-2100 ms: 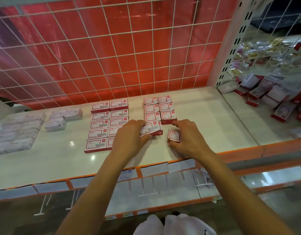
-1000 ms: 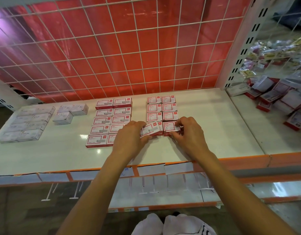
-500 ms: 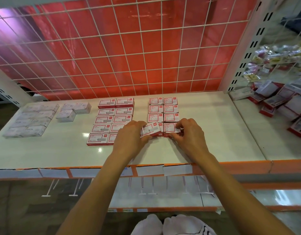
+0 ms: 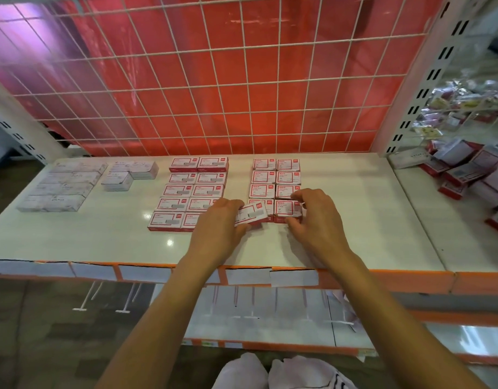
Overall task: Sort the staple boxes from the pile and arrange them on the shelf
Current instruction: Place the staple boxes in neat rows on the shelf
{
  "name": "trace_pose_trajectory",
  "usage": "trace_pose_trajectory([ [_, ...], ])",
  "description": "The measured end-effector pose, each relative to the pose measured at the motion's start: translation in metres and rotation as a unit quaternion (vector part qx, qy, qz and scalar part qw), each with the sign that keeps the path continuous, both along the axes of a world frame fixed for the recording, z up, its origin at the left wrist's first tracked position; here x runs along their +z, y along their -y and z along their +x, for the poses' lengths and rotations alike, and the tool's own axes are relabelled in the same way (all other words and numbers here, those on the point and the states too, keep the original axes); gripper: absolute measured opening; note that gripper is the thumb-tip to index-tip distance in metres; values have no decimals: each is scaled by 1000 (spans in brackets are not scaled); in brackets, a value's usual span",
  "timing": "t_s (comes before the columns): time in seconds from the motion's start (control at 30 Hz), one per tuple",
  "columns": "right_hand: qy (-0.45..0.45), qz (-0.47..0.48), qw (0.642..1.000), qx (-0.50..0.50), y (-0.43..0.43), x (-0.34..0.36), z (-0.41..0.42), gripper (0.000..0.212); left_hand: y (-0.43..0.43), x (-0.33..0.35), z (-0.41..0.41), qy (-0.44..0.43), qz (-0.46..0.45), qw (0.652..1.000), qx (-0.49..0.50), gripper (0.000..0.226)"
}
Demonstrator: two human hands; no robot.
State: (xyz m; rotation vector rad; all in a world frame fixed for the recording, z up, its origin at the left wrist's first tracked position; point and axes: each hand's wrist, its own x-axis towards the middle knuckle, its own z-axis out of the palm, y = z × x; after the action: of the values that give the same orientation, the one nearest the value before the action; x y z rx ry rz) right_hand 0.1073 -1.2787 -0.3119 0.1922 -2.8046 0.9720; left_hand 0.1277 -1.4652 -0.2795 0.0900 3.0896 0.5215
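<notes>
Red-and-white staple boxes lie in neat double columns on the white shelf (image 4: pixel 354 220): a wider group (image 4: pixel 194 189) left of centre and a smaller-box group (image 4: pixel 276 178) at centre. My left hand (image 4: pixel 219 228) grips a long red-and-white box (image 4: pixel 252 213), tilted, at the front of the smaller group. My right hand (image 4: pixel 315 217) pinches the front-right small box (image 4: pixel 287 209) of that group between fingers and thumb. A loose pile of staple boxes (image 4: pixel 472 175) lies on the neighbouring shelf at the right.
White boxes (image 4: pixel 65 186) are lined up at the shelf's left, with a small stack (image 4: pixel 130 174) beside them. A red wire-grid back panel (image 4: pixel 228 80) stands behind. The orange front edge (image 4: pixel 396 279) carries price labels. A lower shelf sits below.
My right hand slid the small box from the front of the shelf back into line with the centre group and keeps hold of it. My left hand stayed on its tilted box.
</notes>
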Motion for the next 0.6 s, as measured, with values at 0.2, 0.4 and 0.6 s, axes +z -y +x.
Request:
trace_pose_trajectory([
  [0.2, -2, -9, 997, 72, 27, 15, 6, 42, 11, 4, 6, -3, -11, 1000, 9, 50],
  [0.4, 30, 1, 993, 117, 61, 18, 6, 49, 37, 6, 8, -15, -13, 1000, 20, 51],
  [0.6, 34, 17, 992, 121, 103, 18, -2, 54, 81, 8, 0, -5, -3, 999, 36, 51],
])
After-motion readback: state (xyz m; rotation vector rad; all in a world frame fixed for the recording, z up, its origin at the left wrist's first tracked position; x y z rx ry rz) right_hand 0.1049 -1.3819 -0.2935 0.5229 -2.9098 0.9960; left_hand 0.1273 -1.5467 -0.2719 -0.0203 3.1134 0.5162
